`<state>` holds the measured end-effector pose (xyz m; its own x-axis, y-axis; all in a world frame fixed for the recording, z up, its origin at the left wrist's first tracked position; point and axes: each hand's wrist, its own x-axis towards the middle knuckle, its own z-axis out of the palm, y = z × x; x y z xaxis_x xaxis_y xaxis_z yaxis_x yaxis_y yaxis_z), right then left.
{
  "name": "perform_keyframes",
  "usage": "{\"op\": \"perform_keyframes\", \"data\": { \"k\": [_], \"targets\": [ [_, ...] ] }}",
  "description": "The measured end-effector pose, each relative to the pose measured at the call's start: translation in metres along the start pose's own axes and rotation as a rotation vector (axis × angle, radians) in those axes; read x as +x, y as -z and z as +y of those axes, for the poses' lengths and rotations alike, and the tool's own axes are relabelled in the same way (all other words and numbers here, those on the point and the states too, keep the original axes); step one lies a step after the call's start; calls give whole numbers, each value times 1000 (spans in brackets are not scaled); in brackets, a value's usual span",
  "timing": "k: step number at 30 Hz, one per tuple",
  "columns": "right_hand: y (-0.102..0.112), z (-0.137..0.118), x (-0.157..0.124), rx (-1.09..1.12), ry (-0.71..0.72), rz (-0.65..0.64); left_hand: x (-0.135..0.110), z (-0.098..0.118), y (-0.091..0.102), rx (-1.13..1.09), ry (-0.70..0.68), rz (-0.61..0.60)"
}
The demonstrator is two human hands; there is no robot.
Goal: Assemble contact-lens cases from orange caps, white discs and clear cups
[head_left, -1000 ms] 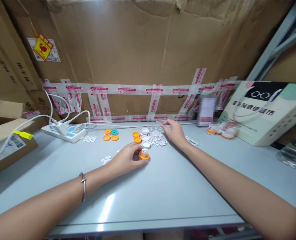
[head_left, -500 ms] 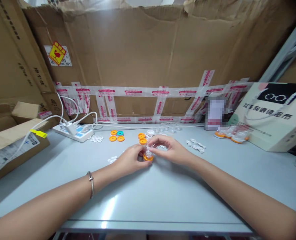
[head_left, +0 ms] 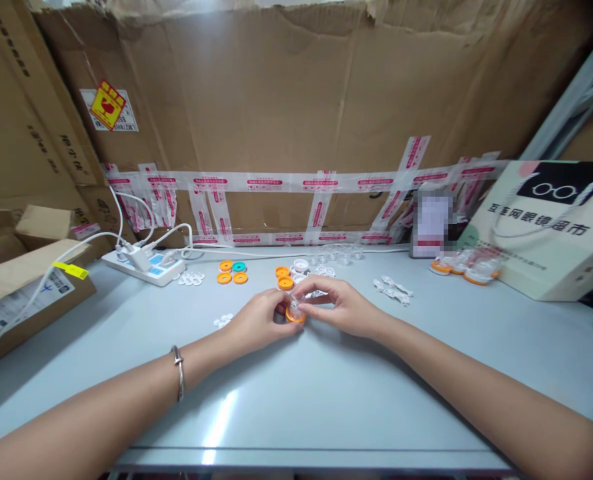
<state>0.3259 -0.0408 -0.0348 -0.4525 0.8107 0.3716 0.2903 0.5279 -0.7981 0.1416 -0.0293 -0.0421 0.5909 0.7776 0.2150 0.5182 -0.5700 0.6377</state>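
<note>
My left hand (head_left: pixel 262 320) is closed around the side of a round orange base (head_left: pixel 295 319) at the middle of the table. My right hand (head_left: pixel 343 307) pinches a clear plastic cover (head_left: pixel 296 302) between thumb and fingers. That cover sits down on the orange base, though fingers hide part of where they meet. Just behind my hands lie loose orange rings (head_left: pixel 285 283) and a white ring (head_left: pixel 301 265). Small white flat pieces (head_left: pixel 321 273) show partly behind my right hand.
Orange rings (head_left: pixel 225 278) and a teal ring (head_left: pixel 239 267) lie left of centre. White strips (head_left: pixel 393 291) are at right, near finished-looking clear-topped orange pieces (head_left: pixel 481 270). A power strip (head_left: pixel 143 265), an open carton (head_left: pixel 31 287) and a paper bag (head_left: pixel 541 233) flank the table.
My right hand has come down slightly, lowering the clear cover over the orange base. My left hand keeps its hold. The camera view has shifted a little.
</note>
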Motion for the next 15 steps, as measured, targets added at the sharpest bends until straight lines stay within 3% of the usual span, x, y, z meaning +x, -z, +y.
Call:
{"op": "perform_keyframes", "data": {
  "k": [15],
  "targets": [
    [-4, 5, -3, -21, 35, 1, 1, -3, -2, -23, -3, 9]
  ]
}}
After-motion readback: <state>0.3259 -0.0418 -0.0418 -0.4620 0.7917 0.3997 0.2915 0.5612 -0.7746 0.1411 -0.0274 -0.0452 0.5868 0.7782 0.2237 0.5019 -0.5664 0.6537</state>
